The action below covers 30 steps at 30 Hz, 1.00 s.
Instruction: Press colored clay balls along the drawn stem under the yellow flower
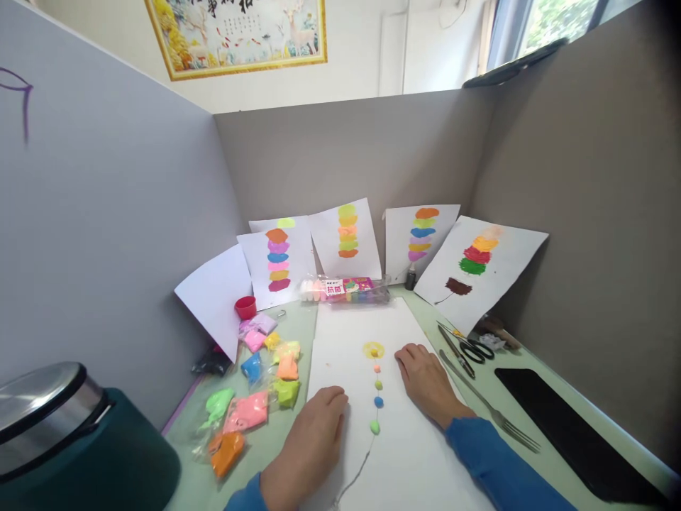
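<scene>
A white sheet of paper [362,333] lies flat on the green desk in front of me. Down its middle runs a row of small clay dots [377,387]: a yellow ring at the top, then orange, green, blue and light green blobs above a thin drawn line. My left hand [313,443] rests on the sheet just left of the dots, fingers curled under. Right of the dots, my right hand [425,380] lies palm down on the paper, fingers together and bent at the tips. Neither hand holds anything I can see.
Several bags of coloured clay [255,387] lie left of the sheet by a red cup [245,306]. A clay box [345,289] stands behind it, with painted sheets [348,238] propped on the partition. Scissors [471,349], a fork [494,411] and a black pad [564,433] lie right; a metal-lidded pot [47,426] sits near left.
</scene>
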Each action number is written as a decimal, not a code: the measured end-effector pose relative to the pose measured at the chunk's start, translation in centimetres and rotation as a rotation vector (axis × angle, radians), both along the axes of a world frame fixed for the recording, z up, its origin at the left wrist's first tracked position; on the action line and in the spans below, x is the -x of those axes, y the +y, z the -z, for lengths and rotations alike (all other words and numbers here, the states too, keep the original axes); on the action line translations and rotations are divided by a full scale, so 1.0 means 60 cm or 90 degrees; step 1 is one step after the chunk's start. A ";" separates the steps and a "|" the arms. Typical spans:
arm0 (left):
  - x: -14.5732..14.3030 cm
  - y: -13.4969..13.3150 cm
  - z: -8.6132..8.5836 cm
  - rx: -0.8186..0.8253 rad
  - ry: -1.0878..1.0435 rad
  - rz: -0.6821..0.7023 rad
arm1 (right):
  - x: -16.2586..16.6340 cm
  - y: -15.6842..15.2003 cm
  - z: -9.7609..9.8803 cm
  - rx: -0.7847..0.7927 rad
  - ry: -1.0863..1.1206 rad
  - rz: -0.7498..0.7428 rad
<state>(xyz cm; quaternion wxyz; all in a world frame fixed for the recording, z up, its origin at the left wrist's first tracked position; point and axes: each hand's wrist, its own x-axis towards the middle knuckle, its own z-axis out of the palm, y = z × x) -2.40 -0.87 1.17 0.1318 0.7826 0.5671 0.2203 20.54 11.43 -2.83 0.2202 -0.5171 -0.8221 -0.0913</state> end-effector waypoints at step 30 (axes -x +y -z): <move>-0.007 0.141 0.014 0.023 0.328 -0.004 | 0.002 0.002 0.005 -0.045 0.003 -0.006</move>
